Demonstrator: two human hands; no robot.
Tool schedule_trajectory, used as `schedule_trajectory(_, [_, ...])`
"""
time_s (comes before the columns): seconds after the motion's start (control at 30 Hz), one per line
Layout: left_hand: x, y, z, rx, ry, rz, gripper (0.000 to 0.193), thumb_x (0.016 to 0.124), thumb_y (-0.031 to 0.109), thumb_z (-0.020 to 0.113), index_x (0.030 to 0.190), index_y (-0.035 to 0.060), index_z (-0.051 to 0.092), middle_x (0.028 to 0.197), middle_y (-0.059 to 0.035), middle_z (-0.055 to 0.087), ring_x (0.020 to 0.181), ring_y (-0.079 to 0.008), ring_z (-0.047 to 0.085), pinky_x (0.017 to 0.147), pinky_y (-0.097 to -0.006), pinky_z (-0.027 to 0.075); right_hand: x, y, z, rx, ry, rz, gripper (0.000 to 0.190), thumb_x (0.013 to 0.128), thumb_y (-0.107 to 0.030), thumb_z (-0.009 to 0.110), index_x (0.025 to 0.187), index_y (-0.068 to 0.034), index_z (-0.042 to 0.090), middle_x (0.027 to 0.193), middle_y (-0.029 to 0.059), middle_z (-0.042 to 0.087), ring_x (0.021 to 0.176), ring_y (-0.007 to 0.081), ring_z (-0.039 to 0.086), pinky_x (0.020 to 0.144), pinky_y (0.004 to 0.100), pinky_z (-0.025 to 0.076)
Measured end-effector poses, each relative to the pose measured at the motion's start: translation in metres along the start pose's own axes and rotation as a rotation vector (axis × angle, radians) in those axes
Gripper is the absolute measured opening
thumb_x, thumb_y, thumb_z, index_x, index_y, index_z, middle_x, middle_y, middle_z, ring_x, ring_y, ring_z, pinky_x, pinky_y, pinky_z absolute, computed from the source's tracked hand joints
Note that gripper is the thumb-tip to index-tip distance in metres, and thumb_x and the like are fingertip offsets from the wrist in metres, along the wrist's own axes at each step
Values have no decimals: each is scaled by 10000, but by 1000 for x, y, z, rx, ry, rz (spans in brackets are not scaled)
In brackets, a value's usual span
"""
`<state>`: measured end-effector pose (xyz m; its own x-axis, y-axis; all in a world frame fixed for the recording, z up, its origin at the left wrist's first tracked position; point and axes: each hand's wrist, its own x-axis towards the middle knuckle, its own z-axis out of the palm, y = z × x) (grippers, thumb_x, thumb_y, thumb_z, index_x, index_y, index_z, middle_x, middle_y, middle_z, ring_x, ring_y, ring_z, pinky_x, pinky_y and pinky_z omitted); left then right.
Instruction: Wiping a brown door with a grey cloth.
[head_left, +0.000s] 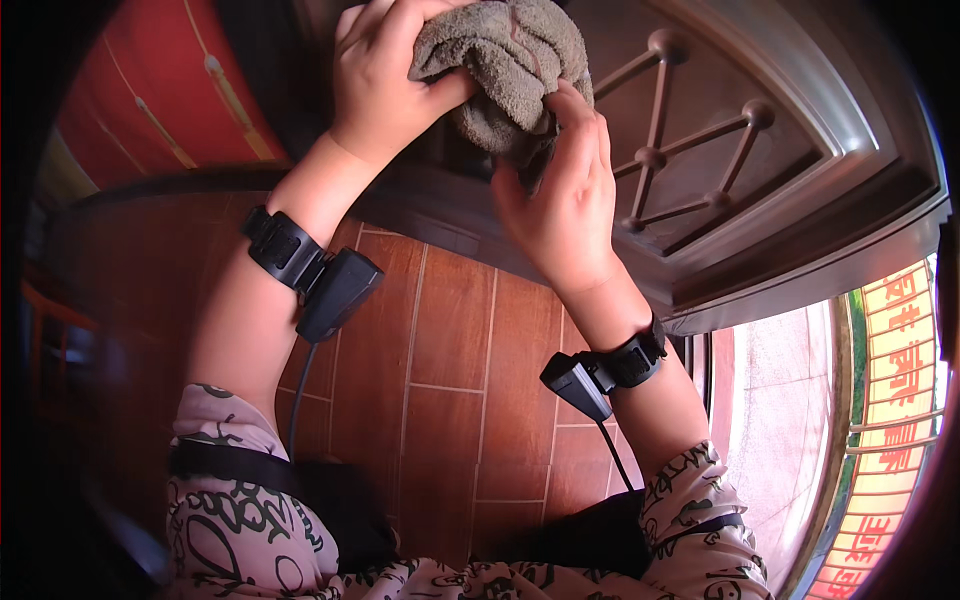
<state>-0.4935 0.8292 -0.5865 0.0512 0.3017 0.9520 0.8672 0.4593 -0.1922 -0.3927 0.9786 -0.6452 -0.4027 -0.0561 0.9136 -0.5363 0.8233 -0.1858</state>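
A bunched grey-brown terry cloth (510, 67) is held up between both hands at the top of the view. My left hand (390, 82) grips its left side, with the thumb pressed along the lower edge. The fingers of my right hand (566, 180) are on its lower right side, and the thumb points up beneath a dark, shaded fold. Just behind the cloth stands a dark brown door (712, 67) with a raised lattice of bars and round knobs. Whether the cloth touches the door cannot be seen.
Reddish-brown floor tiles (450, 330) lie below my arms. Red cloth or panelling with gold tassel patterns (225, 97) is at upper left. Past the door's lower edge, pale paving (780, 390) and a yellow banner with red writing (896, 375) show at right. Cables hang from both wrist devices (341, 292).
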Motion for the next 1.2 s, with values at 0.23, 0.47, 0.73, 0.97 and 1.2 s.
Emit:
schedule_trajectory(0.23, [-98, 8, -5, -142, -512, -10, 568, 472, 63, 767, 1013, 122, 605, 950, -12, 598, 886, -214, 562, 765, -340, 408, -73, 17, 28, -69, -495, 103, 338, 618, -10, 606, 899, 2, 417, 821, 164, 551, 805, 328, 577, 656, 400, 493])
schedule_trajectory(0.47, [-138, 14, 13, -165, -518, 17, 497, 527, 56, 739, 999, 109, 594, 947, -8, 595, 892, -216, 554, 762, -347, 407, -103, 20, 44, -39, -598, 165, 342, 622, 3, 597, 907, 8, 408, 832, 176, 556, 827, 346, 578, 674, 402, 498])
schedule_trajectory(0.73, [-141, 21, 12, -155, -538, 14, 453, 526, 55, 732, 950, 93, 577, 916, -9, 609, 902, -213, 558, 770, -354, 393, -112, 18, 45, -27, -660, 234, 366, 631, -16, 616, 928, 10, 402, 849, 183, 562, 846, 343, 586, 687, 397, 504])
schedule_trajectory(0.97, [-131, 10, 8, -113, -562, 46, 385, 541, 31, 667, 900, 64, 532, 897, -42, 570, 863, -234, 547, 744, -352, 381, -109, 20, 26, 108, -658, 130, 374, 655, -50, 650, 953, 14, 433, 860, 175, 555, 801, 374, 579, 676, 416, 484])
schedule_trajectory(1.2, [-59, -47, -30, 146, -29, -177, 308, 719, -14, 612, 1014, 59, 563, 961, -77, 623, 919, -297, 563, 820, -371, 416, -66, 24, 4, 80, -223, -147, 575, 621, -18, 657, 1172, -42, 494, 1165, 120, 525, 923, 269, 552, 773, 360, 439])
